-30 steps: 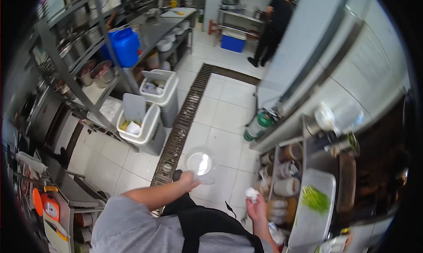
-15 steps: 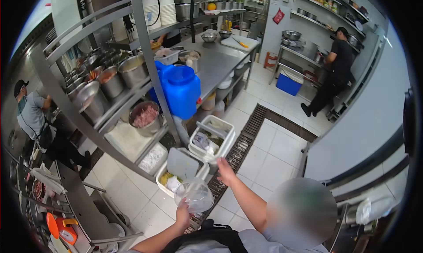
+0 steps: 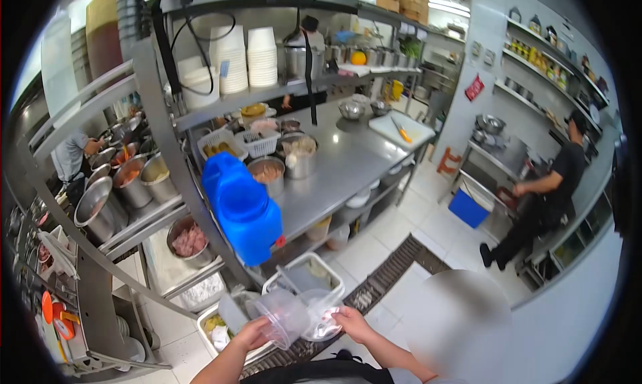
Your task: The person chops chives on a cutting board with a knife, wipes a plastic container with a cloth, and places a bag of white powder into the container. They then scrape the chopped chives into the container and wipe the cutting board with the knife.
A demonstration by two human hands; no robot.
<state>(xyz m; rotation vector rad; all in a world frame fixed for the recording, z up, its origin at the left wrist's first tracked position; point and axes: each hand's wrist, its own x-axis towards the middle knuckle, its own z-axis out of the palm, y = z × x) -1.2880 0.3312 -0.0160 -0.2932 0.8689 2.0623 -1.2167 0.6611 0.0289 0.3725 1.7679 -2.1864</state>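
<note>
My left hand (image 3: 251, 333) is closed on the rim of a clear plastic tub (image 3: 279, 322), tipped on its side. My right hand (image 3: 352, 324) pinches a second clear plastic container (image 3: 314, 310) beside it; a whitish piece shows near the fingertips, too blurred to name. The two clear pieces meet or overlap in front of me. Beneath them stand two white bins. The near bin (image 3: 204, 320) holds yellow-green scraps and something white, and the far bin (image 3: 340, 277) has a greyish flap or lid (image 3: 294, 277) across it.
A blue jug (image 3: 244, 210) stands at the end of the steel worktable (image 3: 341, 143). To the left, metal shelving (image 3: 160, 110) carries pots and stacked white tubs (image 3: 262, 56). A floor drain grate (image 3: 394, 270) crosses the tiles. One person (image 3: 558, 183) works at the right; others stand behind the shelves.
My right hand, empty and stretched out before, now grips a second clear container and is close to my left hand. The view has turned upward, showing more of the shelves.
</note>
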